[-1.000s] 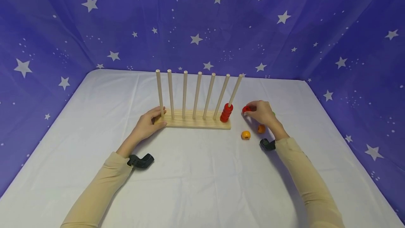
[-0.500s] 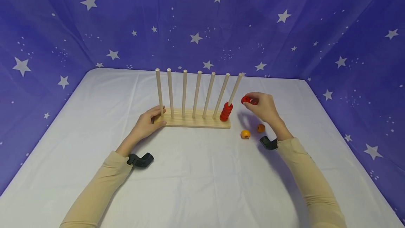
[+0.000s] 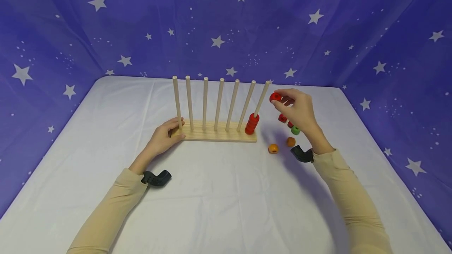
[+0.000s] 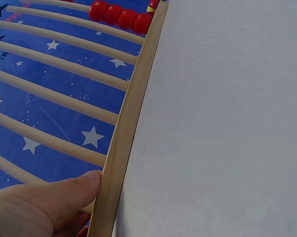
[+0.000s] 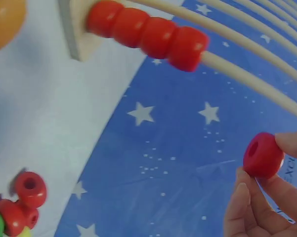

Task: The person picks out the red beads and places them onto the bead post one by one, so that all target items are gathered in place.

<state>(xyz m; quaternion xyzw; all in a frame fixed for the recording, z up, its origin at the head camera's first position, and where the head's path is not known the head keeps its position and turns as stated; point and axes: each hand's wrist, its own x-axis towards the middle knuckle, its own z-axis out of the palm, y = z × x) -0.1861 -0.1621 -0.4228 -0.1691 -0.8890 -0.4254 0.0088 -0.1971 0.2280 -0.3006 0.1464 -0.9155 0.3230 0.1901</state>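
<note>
A wooden peg rack (image 3: 215, 136) with several upright pegs stands on the table. At its left end my left hand (image 3: 163, 138) grips the base, thumb along the front edge and fingers behind. Red beads (image 3: 252, 124) are stacked at the foot of the rightmost peg, also seen as a red stack (image 5: 148, 34) in the right wrist view. My right hand (image 3: 298, 109) pinches a loose red bead (image 3: 275, 97) between thumb and fingertips, just right of that peg's upper part and apart from it. The bead's hole (image 5: 254, 149) shows in the right wrist view.
Two orange beads (image 3: 273, 149) lie on the white cloth (image 3: 212, 191) right of the rack. Beneath my right hand are more red beads (image 3: 282, 118) and a green bead (image 3: 295, 130). A blue starry backdrop (image 3: 219, 19) surrounds the table's back and sides.
My right hand has lifted the red bead from near the tabletop to near the top of the rightmost peg. The beads beneath it have come into view. My left hand has stayed put.
</note>
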